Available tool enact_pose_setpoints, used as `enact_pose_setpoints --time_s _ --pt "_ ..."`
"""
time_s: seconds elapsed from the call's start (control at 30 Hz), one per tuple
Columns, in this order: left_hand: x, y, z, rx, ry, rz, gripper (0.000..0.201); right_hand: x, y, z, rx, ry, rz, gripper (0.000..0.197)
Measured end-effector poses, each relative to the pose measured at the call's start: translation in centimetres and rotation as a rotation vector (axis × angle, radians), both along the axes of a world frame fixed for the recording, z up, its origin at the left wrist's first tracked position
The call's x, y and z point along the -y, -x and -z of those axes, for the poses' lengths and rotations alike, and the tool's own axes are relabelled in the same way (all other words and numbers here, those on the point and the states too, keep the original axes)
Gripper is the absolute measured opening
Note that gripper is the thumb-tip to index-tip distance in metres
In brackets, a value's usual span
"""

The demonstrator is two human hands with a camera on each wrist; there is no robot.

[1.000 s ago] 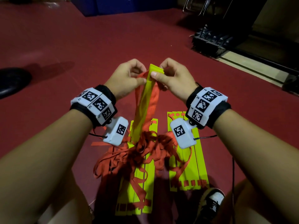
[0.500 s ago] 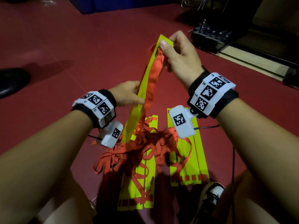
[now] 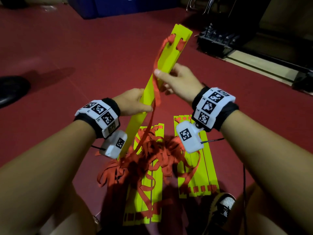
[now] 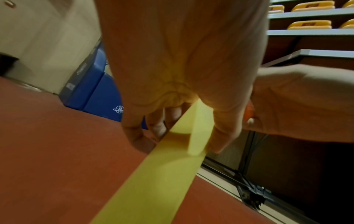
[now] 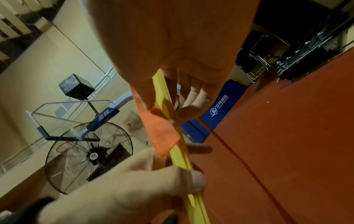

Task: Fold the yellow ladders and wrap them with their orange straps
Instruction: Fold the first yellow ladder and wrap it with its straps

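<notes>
I hold a bundle of yellow ladder rungs (image 3: 169, 53) slanted up off the floor. My left hand (image 3: 133, 104) grips it low down, fingers curled round the yellow rungs (image 4: 172, 159). My right hand (image 3: 171, 78) grips it higher up, and its thumb pins an orange strap (image 3: 156, 89) against the rungs. That strap runs from the slots at the top end down into a tangle of orange straps (image 3: 152, 155) on the floor. In the right wrist view the strap (image 5: 162, 133) lies along the rungs' edge (image 5: 180, 145). Two flat groups of yellow rungs (image 3: 194, 167) lie under the tangle.
The floor is red. A blue mat (image 3: 118, 5) stands at the back, a black rack (image 3: 218, 41) at the back right, and a dark shoe (image 3: 11, 89) at the left. My own shoe (image 3: 223, 206) is by the right rungs. A floor fan (image 5: 88, 154) stands further off.
Both hands held the bundle's top end a second ago. The left slid down first, then the right slid down from the tip, so the top end now sticks out free above it.
</notes>
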State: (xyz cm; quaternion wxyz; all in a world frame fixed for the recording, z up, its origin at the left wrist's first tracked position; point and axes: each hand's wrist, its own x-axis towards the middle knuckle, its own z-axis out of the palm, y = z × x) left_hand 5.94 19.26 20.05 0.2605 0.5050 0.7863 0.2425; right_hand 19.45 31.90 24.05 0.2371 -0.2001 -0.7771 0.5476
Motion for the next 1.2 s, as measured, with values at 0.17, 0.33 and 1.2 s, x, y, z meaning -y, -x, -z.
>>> enact_pose_setpoints --time_s 0.17,0.33,1.2 --pt "-0.3 -0.2 0.2 0.087 -0.020 -0.043 0.063 -0.1 0.7 0.9 -0.001 0.006 0.028 0.008" --pt "0.1 0.8 0.9 -0.148 0.211 -0.116 0.052 -0.9 0.7 0.3 -0.035 0.020 0.120 0.016" --pt "1.1 -0.7 -0.7 -0.139 0.104 -0.035 0.071 -1.1 0.2 -0.2 0.005 0.073 0.156 0.031"
